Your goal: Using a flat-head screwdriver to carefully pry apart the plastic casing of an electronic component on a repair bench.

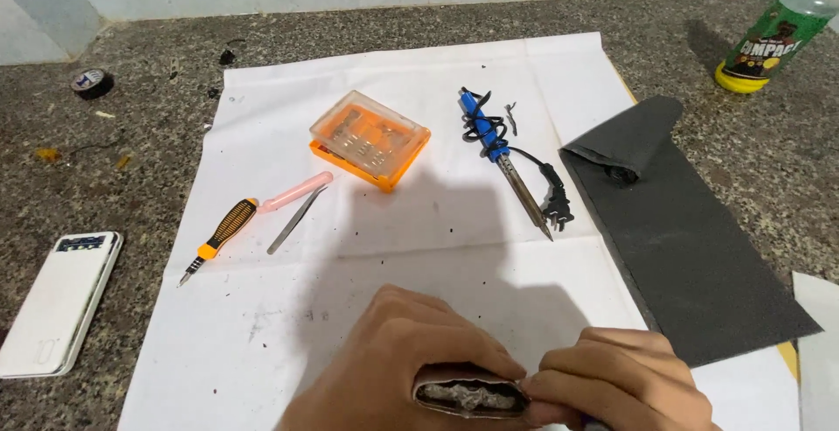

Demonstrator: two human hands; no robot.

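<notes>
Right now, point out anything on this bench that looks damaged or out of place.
The small flat part gripped by the left hand and right hand shows a rough, crusty grey surface. The dark sheet is curled at its far end.

Even, fairly bright light from above; a broad soft shadow falls across the white paper (393, 247) (sharp focus, no glare).

A green-labelled bottle (780, 36) with a yellow base lies at the counter's far right corner; a clear-lidded orange bit case (370, 139) sits mid-paper
</notes>
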